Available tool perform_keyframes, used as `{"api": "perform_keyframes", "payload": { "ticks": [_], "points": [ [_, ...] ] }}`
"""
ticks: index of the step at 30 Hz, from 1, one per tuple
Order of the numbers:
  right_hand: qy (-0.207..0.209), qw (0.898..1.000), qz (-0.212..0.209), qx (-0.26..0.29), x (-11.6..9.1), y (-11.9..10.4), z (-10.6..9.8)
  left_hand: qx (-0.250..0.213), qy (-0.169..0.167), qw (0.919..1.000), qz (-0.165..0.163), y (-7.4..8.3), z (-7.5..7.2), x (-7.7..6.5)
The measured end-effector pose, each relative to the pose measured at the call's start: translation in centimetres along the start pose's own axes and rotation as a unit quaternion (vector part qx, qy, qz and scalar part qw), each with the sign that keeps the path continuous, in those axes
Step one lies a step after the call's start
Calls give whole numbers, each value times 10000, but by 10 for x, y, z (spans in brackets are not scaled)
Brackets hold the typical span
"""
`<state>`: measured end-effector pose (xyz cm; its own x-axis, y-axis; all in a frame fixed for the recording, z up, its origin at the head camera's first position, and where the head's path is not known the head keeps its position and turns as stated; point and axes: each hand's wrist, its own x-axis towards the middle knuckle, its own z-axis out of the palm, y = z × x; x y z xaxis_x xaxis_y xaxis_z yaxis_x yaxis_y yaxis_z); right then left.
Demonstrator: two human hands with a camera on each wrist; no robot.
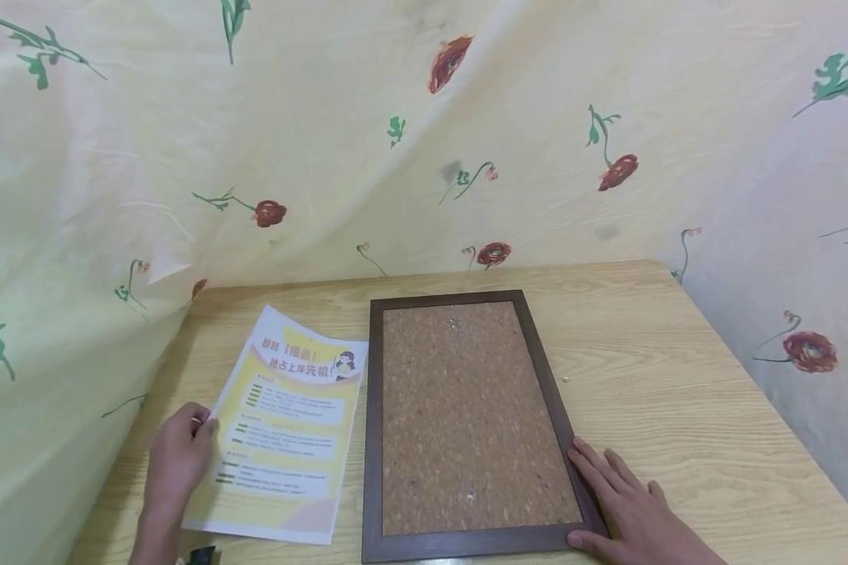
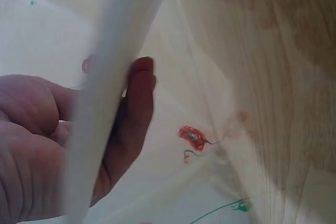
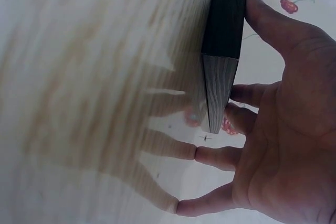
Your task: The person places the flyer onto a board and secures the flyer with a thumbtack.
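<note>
My left hand (image 1: 180, 455) pinches the left edge of a printed poster sheet (image 1: 283, 439), yellow and white with Chinese text and a small cartoon figure. Seen from the left wrist, the sheet (image 2: 107, 93) passes between thumb and fingers. To its right lies a cork board (image 1: 469, 416) in a dark brown frame, with small shiny spots near its top and bottom. My right hand (image 1: 632, 502) rests at the board's lower right corner. In the right wrist view its thumb lies against the dark frame (image 3: 226, 19), and its spread fingers reach down to the tabletop.
The light wood-grain table (image 1: 685, 392) reaches back to a cream floral cloth (image 1: 339, 141) hung behind and at both sides. A tiny shiny bit (image 1: 565, 380) lies right of the board. A small black object (image 1: 202, 555) shows at the bottom edge by the left wrist.
</note>
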<state>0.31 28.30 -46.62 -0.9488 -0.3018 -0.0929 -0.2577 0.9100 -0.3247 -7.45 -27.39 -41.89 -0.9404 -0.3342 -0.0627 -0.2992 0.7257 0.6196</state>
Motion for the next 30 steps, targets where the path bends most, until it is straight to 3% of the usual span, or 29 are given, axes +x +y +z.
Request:
{"api": "perform_keyframes", "payload": {
  "ticks": [4,11,15,18,25,30],
  "points": [
    [-40,10000,23,5,0,0,0,-118,335,9991,-220,2,-4,-1],
    [-73,10000,26,15,0,-1,-1,-240,781,9962,-291,1,-7,-1],
    [-94,9999,46,26,0,-1,-1,-409,697,9959,-395,-2,-10,0],
    [-90,9999,47,37,0,-1,-1,-600,555,9945,-654,-4,-13,0],
    [-169,9998,106,95,1,0,-1,-1190,592,9850,-1099,-7,-17,0],
    [-202,9997,120,75,2,0,-1,-1525,236,9785,-1369,-5,-17,-2]
  ]
}}
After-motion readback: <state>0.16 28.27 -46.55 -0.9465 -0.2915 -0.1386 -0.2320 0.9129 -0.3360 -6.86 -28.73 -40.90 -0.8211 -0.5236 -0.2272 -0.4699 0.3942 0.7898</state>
